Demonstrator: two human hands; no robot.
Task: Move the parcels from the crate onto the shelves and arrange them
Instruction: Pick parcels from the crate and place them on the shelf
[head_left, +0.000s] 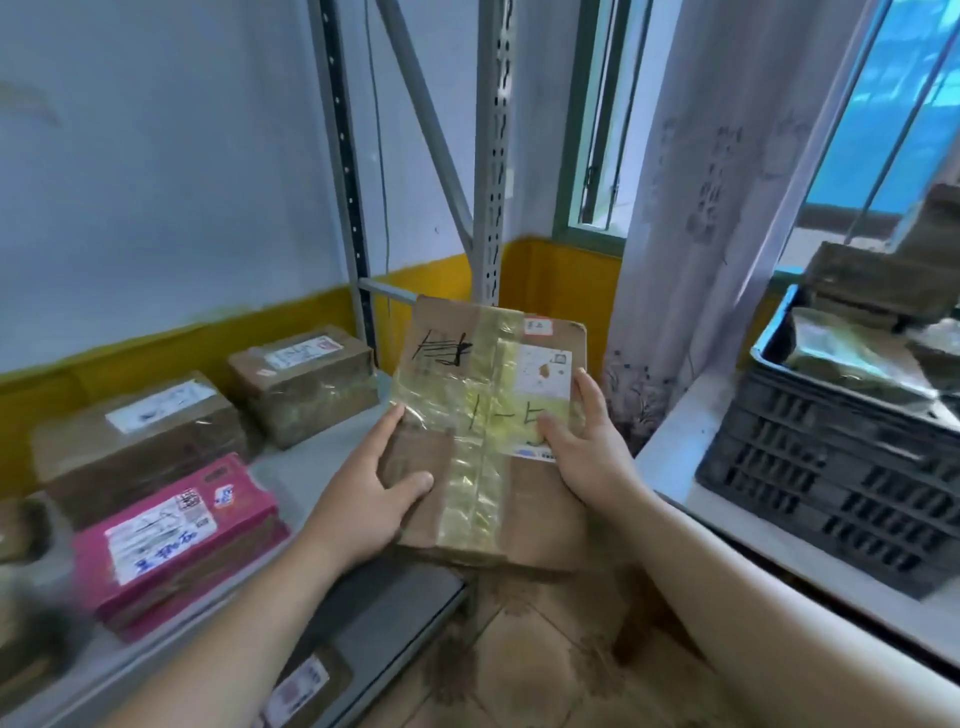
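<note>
I hold a flat brown cardboard parcel (467, 332) with yellowish tape and a white label, in the air at the right end of the grey shelf (311, 462). My left hand (363, 493) grips its left edge, thumb on top. My right hand (587, 441) grips its right edge, thumb on top and fingers along the side. On the shelf to the left lie a pink parcel (182, 535) and two brown parcels (135, 441) (306, 379). The dark plastic crate (831, 467) stands at the right with more parcels (852, 358) in it.
Grey metal shelf uprights (493, 156) rise behind the held parcel. The crate rests on a white ledge (691, 441) by a curtained window (727, 182). Another labelled parcel (306, 686) lies on a lower shelf. Tiled floor (519, 649) shows between shelf and ledge.
</note>
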